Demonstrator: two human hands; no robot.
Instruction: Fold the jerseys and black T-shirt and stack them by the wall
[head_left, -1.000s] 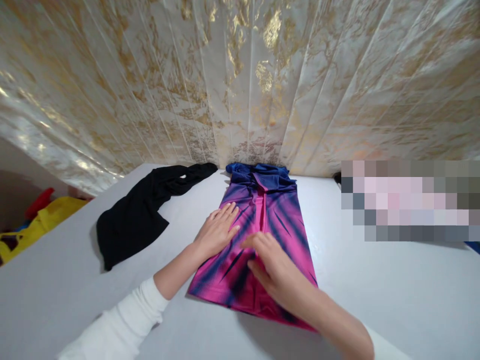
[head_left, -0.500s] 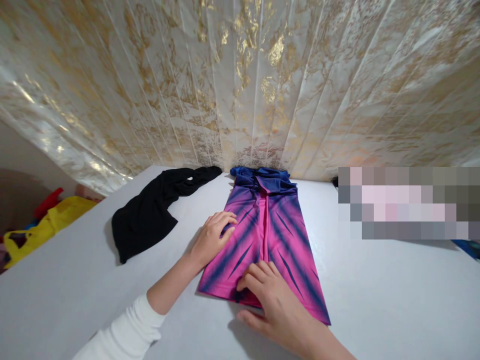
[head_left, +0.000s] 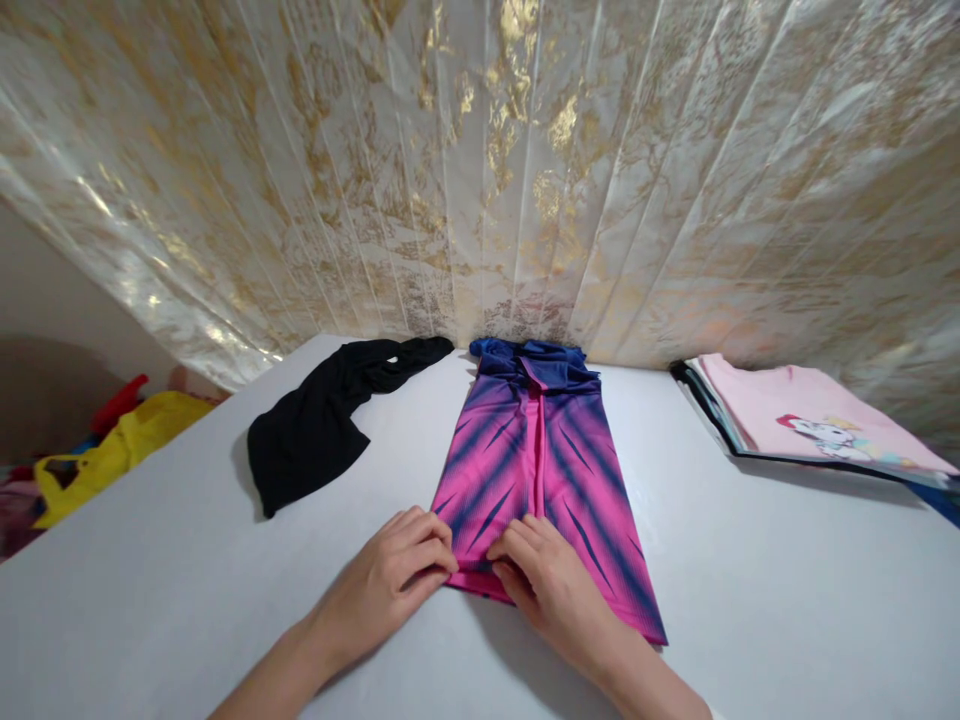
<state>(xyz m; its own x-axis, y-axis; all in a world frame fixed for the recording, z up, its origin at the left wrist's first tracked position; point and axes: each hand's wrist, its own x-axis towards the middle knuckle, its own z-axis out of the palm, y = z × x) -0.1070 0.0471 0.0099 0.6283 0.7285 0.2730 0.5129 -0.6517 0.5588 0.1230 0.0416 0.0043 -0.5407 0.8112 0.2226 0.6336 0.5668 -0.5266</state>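
Note:
A pink and navy sports shirt (head_left: 495, 450) lies lengthwise on the white table, its sides folded inward to a seam down the middle. Its far end is bunched and dark blue. At the near left corner my left hand (head_left: 409, 560) is closed, thumb and fingers pinching the fabric. My right hand (head_left: 544, 580) grips the near edge around its middle, fingers curled on top and thumb below. The near right corner lies flat, untouched by either hand.
Left of the shirt lies a crumpled black garment (head_left: 307, 430). A stack of folded clothes with a pink printed shirt (head_left: 780, 400) on top sits at the right. A yellow bag (head_left: 142, 440) is beyond the table's left edge. A gold-patterned curtain (head_left: 480, 200) hangs behind the table (head_left: 787, 600).
My left hand has come down from the shirt's left side to its near left corner and closed there. My right hand's fingers have closed on the near edge.

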